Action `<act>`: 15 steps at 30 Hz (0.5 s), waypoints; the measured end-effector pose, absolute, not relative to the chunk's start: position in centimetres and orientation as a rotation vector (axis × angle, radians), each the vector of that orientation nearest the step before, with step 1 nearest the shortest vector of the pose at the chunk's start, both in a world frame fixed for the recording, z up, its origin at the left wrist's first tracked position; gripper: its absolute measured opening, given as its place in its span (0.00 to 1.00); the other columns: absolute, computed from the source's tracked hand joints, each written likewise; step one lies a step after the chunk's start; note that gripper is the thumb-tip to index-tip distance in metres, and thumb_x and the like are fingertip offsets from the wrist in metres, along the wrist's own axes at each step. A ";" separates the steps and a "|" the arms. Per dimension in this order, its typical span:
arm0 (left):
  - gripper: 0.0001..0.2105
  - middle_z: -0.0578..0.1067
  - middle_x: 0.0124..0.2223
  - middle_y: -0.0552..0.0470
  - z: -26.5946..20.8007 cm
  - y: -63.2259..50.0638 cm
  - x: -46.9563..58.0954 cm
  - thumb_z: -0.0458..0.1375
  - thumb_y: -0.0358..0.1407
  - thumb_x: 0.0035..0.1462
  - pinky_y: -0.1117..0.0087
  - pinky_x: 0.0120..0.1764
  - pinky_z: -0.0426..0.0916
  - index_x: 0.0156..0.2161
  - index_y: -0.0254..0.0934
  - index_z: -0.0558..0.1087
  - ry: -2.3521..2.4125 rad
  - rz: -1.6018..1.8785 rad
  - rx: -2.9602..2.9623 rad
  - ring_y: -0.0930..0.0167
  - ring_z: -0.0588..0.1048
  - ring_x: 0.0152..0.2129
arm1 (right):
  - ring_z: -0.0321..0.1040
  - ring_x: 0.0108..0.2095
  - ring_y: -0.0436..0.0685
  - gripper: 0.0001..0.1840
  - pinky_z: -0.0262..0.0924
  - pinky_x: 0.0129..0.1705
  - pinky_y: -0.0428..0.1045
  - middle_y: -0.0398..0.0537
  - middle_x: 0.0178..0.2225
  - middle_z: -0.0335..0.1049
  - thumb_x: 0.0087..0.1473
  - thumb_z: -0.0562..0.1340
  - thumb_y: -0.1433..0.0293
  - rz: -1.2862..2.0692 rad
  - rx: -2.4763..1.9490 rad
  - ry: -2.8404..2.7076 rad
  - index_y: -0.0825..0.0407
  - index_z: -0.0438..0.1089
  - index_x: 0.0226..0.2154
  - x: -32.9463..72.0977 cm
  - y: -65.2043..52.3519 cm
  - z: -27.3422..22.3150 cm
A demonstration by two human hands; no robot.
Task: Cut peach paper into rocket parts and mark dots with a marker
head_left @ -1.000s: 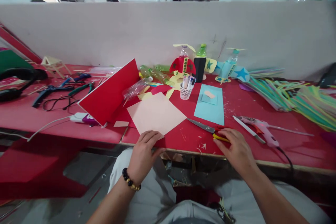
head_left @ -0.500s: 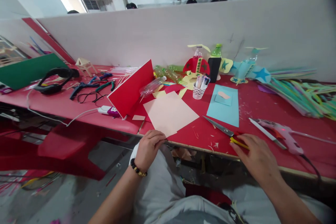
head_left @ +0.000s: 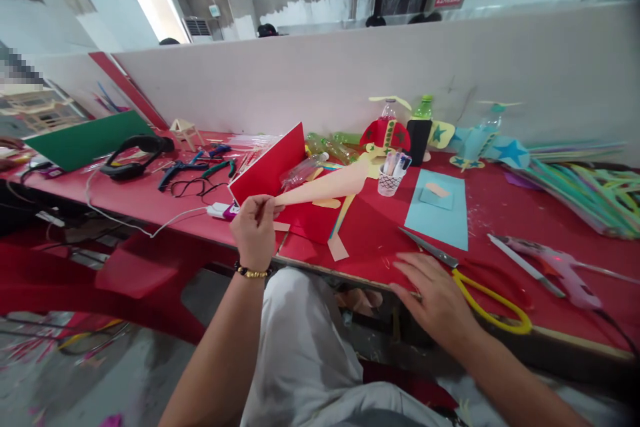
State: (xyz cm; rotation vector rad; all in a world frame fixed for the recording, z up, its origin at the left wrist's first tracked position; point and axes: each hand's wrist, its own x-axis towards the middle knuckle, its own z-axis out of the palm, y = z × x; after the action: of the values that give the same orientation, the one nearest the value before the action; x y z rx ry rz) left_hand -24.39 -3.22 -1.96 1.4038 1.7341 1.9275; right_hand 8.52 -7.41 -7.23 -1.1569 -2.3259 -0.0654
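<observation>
My left hand (head_left: pixel 257 230) pinches one corner of a pale peach paper sheet (head_left: pixel 325 183), which is lifted off the table and seen nearly edge-on. Under it, a small peach paper scrap (head_left: pixel 338 247) lies on the red tabletop. My right hand (head_left: pixel 430 287) is over the table's front edge with fingers stretched and apart, holding nothing. Just right of it rest the scissors (head_left: pixel 493 310) with yellow handles, their blades pointing to the back left. A light blue sheet (head_left: pixel 437 213) with small paper pieces on it lies behind the scissors.
A pink glue gun (head_left: pixel 555 260) and a white-handled cutter (head_left: pixel 525 265) lie at right. A pen cup (head_left: pixel 390 180) stands before decorated bottle models (head_left: pixel 387 137). A red board (head_left: pixel 273 163) leans at left, with pliers (head_left: pixel 185 170) and headphones (head_left: pixel 133 157) beyond. Foam strips (head_left: pixel 580 193) fill the far right.
My left hand has raised the peach sheet from the table, uncovering scraps below. My right hand has let go of the scissors and moved left. The view has shifted slightly.
</observation>
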 end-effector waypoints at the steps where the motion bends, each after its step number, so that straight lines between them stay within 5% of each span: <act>1: 0.08 0.76 0.31 0.52 -1.9 -3.4 -24.6 0.57 0.40 0.58 0.69 0.37 0.75 0.36 0.36 0.70 1.686 1.997 1.357 0.71 0.79 0.29 | 0.62 0.55 0.66 0.20 0.58 0.57 0.61 0.59 0.54 0.68 0.59 0.58 0.61 -0.038 -1.128 -2.384 0.55 0.69 0.50 7.3 -6.9 -7.2; 5: 0.07 0.77 0.32 0.52 -2.2 -4.4 -24.6 0.58 0.38 0.57 0.68 0.40 0.75 0.37 0.36 0.69 1.644 2.147 1.286 0.70 0.79 0.31 | 0.52 0.63 0.68 0.39 0.55 0.58 0.65 0.58 0.64 0.55 0.53 0.62 0.54 0.038 -1.009 -2.585 0.56 0.57 0.61 1.9 -5.0 -8.1; 11: 0.07 0.79 0.42 0.48 -3.9 -6.4 -24.1 0.58 0.35 0.59 0.67 0.44 0.72 0.42 0.37 0.71 1.837 2.138 1.549 0.69 0.78 0.39 | 0.64 0.56 0.62 0.19 0.53 0.59 0.64 0.53 0.53 0.71 0.59 0.55 0.75 0.035 -0.913 -2.569 0.52 0.69 0.52 0.8 -6.1 -10.4; 15: 0.05 0.79 0.43 0.48 -6.3 -6.5 -23.7 0.55 0.33 0.61 0.68 0.46 0.71 0.41 0.38 0.73 1.921 1.778 1.857 0.69 0.78 0.41 | 0.72 0.46 0.60 0.13 0.60 0.54 0.60 0.52 0.41 0.78 0.59 0.56 0.77 -0.077 -0.867 -2.367 0.52 0.74 0.41 5.0 -7.5 -9.9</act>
State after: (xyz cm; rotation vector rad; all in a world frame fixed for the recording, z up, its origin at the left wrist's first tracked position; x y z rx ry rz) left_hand -23.65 -6.50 -6.26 1.8570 1.9209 1.7780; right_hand 5.00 -7.46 -9.94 -0.8668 -2.3671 -0.0768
